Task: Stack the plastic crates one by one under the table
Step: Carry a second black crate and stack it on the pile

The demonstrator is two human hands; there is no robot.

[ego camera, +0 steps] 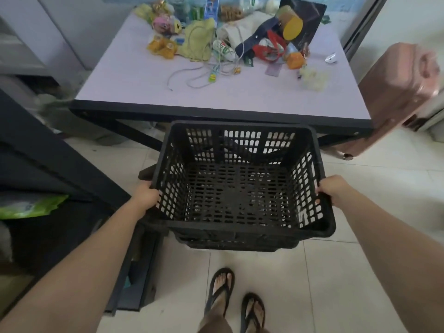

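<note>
I hold an empty black plastic crate [242,188] with perforated walls and floor, level in front of me, above the tiled floor. My left hand [147,195] grips its left rim and my right hand [335,187] grips its right rim. Beneath its near edge a second dark rim shows, so another crate may be nested under it; I cannot tell for sure. The crate's far side reaches the front edge of the pale lilac table [149,92], whose black frame and legs show behind the crate.
Snacks, bags, cords and a yellow-lidded jar clutter the table's back half. A pink suitcase [398,92] leans at the table's right corner. Dark furniture [48,164] with a green packet stands at my left. My feet in flip-flops [236,299] are on the white tiles.
</note>
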